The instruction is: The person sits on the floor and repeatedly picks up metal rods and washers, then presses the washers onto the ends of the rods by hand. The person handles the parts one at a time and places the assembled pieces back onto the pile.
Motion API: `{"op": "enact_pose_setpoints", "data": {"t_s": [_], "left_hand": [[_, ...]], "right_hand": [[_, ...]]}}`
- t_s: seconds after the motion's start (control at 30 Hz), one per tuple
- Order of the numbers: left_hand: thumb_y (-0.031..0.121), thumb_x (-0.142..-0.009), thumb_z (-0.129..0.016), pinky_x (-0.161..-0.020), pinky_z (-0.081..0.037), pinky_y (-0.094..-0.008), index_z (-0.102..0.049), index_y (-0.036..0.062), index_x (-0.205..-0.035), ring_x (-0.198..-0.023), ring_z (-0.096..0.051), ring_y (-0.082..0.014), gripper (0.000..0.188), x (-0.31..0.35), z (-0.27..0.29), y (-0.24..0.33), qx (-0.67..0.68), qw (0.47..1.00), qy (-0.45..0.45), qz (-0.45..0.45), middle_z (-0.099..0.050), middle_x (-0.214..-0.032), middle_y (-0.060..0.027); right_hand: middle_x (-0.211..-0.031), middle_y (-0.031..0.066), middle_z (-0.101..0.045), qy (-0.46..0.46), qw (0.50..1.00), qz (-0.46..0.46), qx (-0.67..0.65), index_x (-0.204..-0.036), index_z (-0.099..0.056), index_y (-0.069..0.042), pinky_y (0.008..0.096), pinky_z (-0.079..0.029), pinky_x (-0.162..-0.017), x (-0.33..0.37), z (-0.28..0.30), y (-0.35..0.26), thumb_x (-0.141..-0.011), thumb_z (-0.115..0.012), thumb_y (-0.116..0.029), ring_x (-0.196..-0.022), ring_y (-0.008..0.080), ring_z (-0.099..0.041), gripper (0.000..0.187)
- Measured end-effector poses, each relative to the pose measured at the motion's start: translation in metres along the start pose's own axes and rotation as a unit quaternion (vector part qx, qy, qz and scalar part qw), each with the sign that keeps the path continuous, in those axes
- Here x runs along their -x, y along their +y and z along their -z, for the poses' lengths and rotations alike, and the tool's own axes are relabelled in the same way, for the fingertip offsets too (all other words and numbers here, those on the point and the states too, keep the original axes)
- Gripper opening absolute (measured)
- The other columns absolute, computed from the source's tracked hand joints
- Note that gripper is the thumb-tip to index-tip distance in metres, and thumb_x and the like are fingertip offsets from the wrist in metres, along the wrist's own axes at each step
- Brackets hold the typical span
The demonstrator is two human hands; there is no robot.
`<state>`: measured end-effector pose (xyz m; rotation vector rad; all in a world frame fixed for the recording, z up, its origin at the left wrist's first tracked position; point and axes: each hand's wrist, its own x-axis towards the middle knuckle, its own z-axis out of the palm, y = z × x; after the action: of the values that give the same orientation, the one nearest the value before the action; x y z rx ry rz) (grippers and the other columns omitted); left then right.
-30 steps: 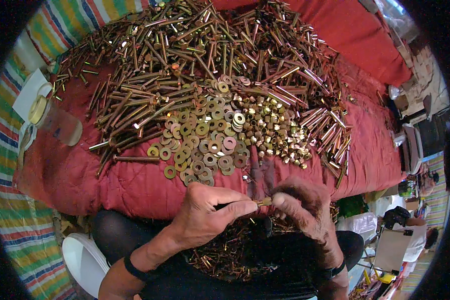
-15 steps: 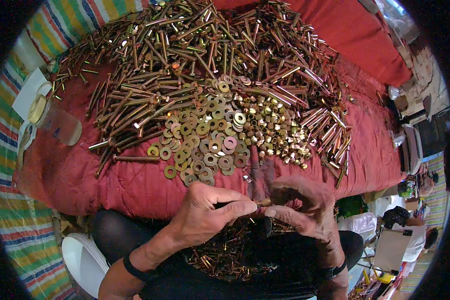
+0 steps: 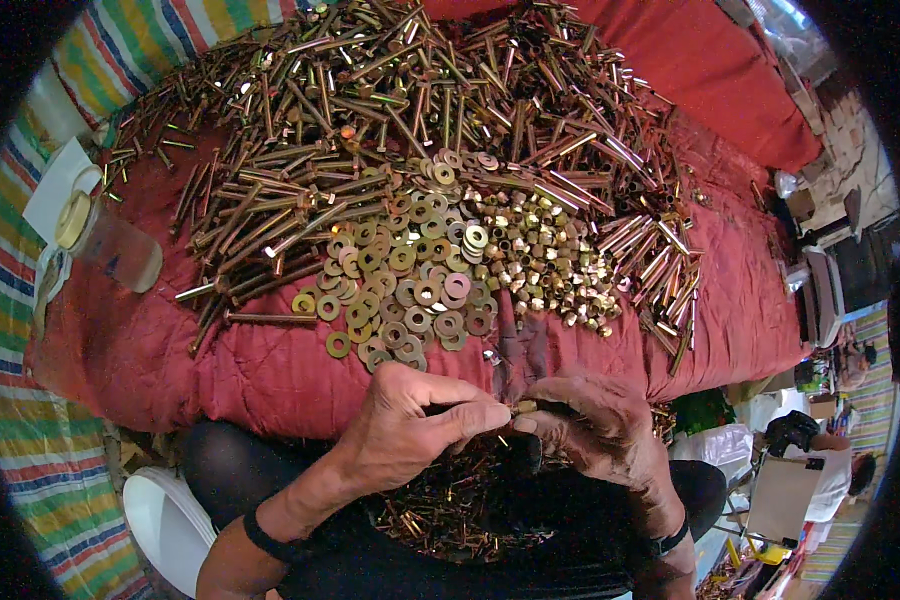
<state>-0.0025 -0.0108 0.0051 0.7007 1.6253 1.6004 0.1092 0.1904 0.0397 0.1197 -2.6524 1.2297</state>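
My left hand (image 3: pixel 418 420) is closed in a pinch, thumb against forefinger, and whatever lies inside it is hidden by the fingers. Facing it, my right hand (image 3: pixel 598 425) pinches a small brass-coloured nut (image 3: pixel 526 407) between thumb and fingertips. The two hands nearly touch at this nut, above my lap. Just beyond them on the red padded cloth (image 3: pixel 270 375) lie a heap of flat washers (image 3: pixel 410 290), a heap of brass-coloured nuts (image 3: pixel 560 265) to its right, and a large mound of long bolts (image 3: pixel 370 100) behind.
A clear jar with a yellowish lid (image 3: pixel 120 245) lies at the left. Below my hands, many finished-looking metal pieces (image 3: pixel 450 515) fill the space between my legs. A white stool (image 3: pixel 165 520) stands lower left. A person in white (image 3: pixel 830 485) is at far right.
My right hand's fingers have curled down and inward around the nut, leaving it more visible. My left hand holds almost the same place.
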Motion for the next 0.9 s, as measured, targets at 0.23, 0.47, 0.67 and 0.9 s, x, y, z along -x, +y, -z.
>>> {"op": "enact_pose_setpoints", "data": {"t_s": [0.23,0.47,0.67,0.9], "left_hand": [[0.015,-0.094,-0.073,-0.078,-0.057,-0.0331,-0.079,0.0004,-0.092,-0.082,-0.074,-0.0210,0.016,-0.002,0.017,0.011,-0.159,0.967,-0.141,-0.140,-0.078,-0.088,-0.0105],[-0.007,-0.073,-0.061,-0.085,-0.055,-0.0455,-0.071,0.0005,-0.100,-0.093,-0.068,-0.0364,0.030,0.002,0.078,0.017,-0.578,0.769,0.243,-0.122,-0.070,-0.101,-0.0139],[-0.008,-0.070,-0.061,-0.084,-0.054,-0.0487,-0.066,0.0040,-0.107,-0.098,-0.065,-0.0383,0.040,0.005,0.081,0.000,-0.644,0.723,0.246,-0.046,-0.066,-0.107,-0.0134],[-0.005,-0.073,-0.067,-0.083,-0.055,-0.0469,-0.068,0.0048,-0.099,-0.098,-0.065,-0.0373,0.029,0.006,0.088,0.002,-0.643,0.724,0.243,-0.052,-0.065,-0.105,-0.0125]], "right_hand": [[-0.085,0.0028,-0.069,0.083,0.982,-0.169,-0.007,-0.096,-0.075,0.000,0.0277,-0.051,-0.064,0.002,0.024,0.020,-0.096,-0.075,-0.011,-0.076,0.0101,-0.064,0.011],[-0.113,0.0132,-0.071,0.161,0.940,0.001,0.302,-0.117,-0.072,-0.006,0.0376,-0.057,-0.087,-0.031,0.076,0.107,-0.083,-0.075,-0.001,-0.101,0.0311,-0.070,0.035],[-0.123,0.0149,-0.068,0.107,0.887,0.063,0.444,-0.123,-0.072,-0.007,0.0453,-0.055,-0.092,-0.061,0.070,0.132,-0.074,-0.065,0.004,-0.111,0.0364,-0.064,0.051],[-0.119,0.0123,-0.070,0.101,0.865,0.101,0.480,-0.120,-0.074,-0.007,0.0432,-0.056,-0.090,-0.065,0.071,0.134,-0.071,-0.071,0.005,-0.106,0.0331,-0.065,0.050]]}}
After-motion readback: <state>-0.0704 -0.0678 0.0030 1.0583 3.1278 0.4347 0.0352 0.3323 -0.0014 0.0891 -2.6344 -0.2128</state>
